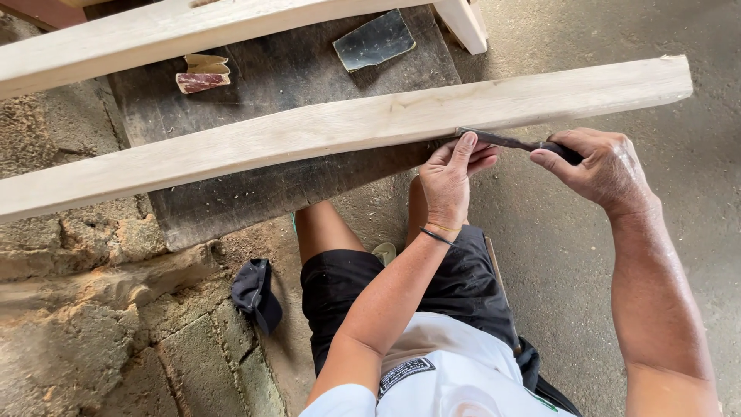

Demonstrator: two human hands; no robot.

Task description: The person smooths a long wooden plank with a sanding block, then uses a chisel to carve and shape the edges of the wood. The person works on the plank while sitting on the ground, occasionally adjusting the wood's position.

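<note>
Pale wooden plank [332, 131] scraped across a dark worktop [293, 73].
Right hand [598, 170] grips the metal blade [502, 141]; left hand [451, 181] fingers pinch its tip against the plank's edge.

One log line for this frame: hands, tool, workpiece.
left hand: fingers on blade | right hand: grips dark handle | blade against plank edge | plank across dark bench

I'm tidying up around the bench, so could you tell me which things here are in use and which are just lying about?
In use:
- long pale wooden plank
- dark metal blade tool, held against the plank's edge
- left hand
- right hand
- dark workbench under the plank

Lying about:
- dark sandpaper sheet
- reddish sandpaper scrap
- dark cap on the ground
</note>
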